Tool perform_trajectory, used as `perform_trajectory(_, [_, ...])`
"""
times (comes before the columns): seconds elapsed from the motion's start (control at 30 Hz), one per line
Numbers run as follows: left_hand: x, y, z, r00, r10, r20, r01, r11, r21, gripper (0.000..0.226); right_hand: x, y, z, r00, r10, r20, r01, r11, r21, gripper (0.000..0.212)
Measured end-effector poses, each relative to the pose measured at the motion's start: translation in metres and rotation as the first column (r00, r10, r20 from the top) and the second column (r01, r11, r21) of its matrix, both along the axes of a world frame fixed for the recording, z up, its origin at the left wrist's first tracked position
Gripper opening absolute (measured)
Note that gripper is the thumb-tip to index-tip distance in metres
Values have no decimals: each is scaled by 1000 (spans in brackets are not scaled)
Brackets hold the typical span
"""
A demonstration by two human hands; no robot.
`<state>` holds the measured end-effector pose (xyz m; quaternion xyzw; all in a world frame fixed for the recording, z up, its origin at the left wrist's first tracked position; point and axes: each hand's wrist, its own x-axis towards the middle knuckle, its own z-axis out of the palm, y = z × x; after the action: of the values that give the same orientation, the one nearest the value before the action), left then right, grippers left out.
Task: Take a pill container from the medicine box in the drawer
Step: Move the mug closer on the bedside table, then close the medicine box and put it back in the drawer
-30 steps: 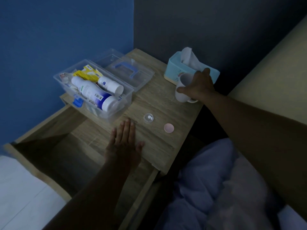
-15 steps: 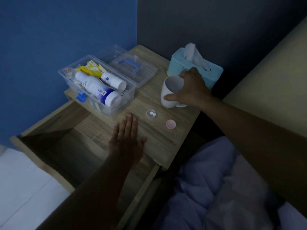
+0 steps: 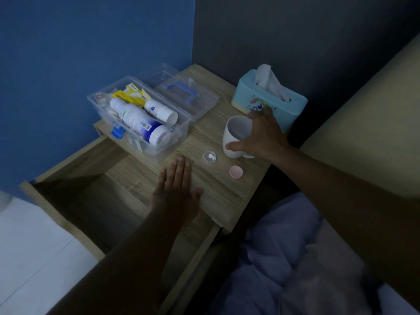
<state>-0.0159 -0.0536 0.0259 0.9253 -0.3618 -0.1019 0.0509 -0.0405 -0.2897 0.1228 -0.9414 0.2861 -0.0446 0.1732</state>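
My right hand (image 3: pixel 261 137) has its grip closed around the white cup (image 3: pixel 236 137), right of centre on the wooden surface (image 3: pixel 218 192), just in front of the tissue box (image 3: pixel 268 98). My left hand (image 3: pixel 176 189) lies flat and open at the surface's near edge. The small clear pill container (image 3: pixel 209 157) sits between cup and hand, its pink lid (image 3: pixel 236 171) nearby. The medicine box (image 3: pixel 138 119) stands open at upper left above the pulled-out drawer (image 3: pixel 91 201).
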Motion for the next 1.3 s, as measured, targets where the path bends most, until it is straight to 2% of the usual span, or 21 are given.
perform_trajectory(0.1, [10, 2, 13, 994, -56, -98, 55, 998, -15, 77, 0, 1, 13, 991, 55, -123, -59, 998, -27, 121])
perform_trajectory(0.17, [18, 13, 20, 980, -147, -135, 134, 986, -99, 78, 2, 2, 26, 982, 99, -161, -106, 994, -32, 127])
perform_trajectory(0.23, [22, 34, 24, 978, -180, -102, 156, 965, -210, 72, 7, 6, 36, 987, 148, -61, -149, 989, -14, 113])
perform_trajectory(0.33, [28, 64, 26, 989, -22, -149, -22, 956, -291, 64, 21, 22, 43, 968, 209, 142, -218, 975, 48, 80])
perform_trajectory(0.43, [44, 83, 28, 970, 147, -195, -202, 932, -302, 59, 44, 51, 40, 969, 90, 231, -160, 940, 302, 65])
perform_trajectory(0.53, [66, 90, 38, 927, 297, -229, -365, 857, -363, 60, 72, 76, 29, 969, -138, 207, -7, 817, 577, 50])
perform_trajectory(0.57, [74, 90, 42, 913, 333, -234, -402, 829, -388, 64, 80, 82, 24, 961, -203, 190, 41, 780, 624, 57])
perform_trajectory(0.63, [90, 87, 51, 907, 355, -225, -419, 809, -412, 78, 94, 91, 18, 940, -321, 116, 168, 730, 663, 85])
perform_trajectory(0.7, [107, 85, 57, 942, 290, -167, -334, 848, -411, 88, 106, 95, 14, 902, -430, 36, 273, 633, 725, 89])
perform_trajectory(0.77, [120, 84, 59, 976, 195, -92, -215, 896, -388, 90, 117, 94, 13, 860, -510, -6, 283, 468, 837, 80])
perform_trajectory(0.8, [124, 83, 59, 983, 167, -75, -183, 911, -369, 90, 122, 93, 12, 855, -519, -16, 268, 415, 869, 74])
perform_trajectory(0.9, [130, 79, 57, 980, 170, -102, -194, 928, -317, 88, 132, 88, 11, 861, -507, -29, 220, 321, 921, 54])
perform_trajectory(1.0, [133, 79, 55, 986, 147, -73, -163, 936, -312, 83, 135, 83, 13, 840, -542, -6, 167, 248, 954, 51])
perform_trajectory(1.1, [136, 83, 56, 994, 104, -41, -112, 955, -275, 81, 131, 80, 19, 809, -583, 77, 69, 224, 972, 59])
perform_trajectory(1.17, [136, 84, 58, 993, 99, -58, -111, 960, -258, 82, 128, 77, 24, 782, -608, 139, 0, 224, 975, 72])
perform_trajectory(1.23, [137, 84, 61, 989, 107, -99, -130, 956, -264, 85, 128, 74, 32, 747, -639, 186, -23, 254, 967, 79])
perform_trajectory(1.3, [138, 83, 64, 985, 111, -135, -144, 953, -267, 88, 128, 77, 39, 737, -640, 216, 12, 331, 943, 81])
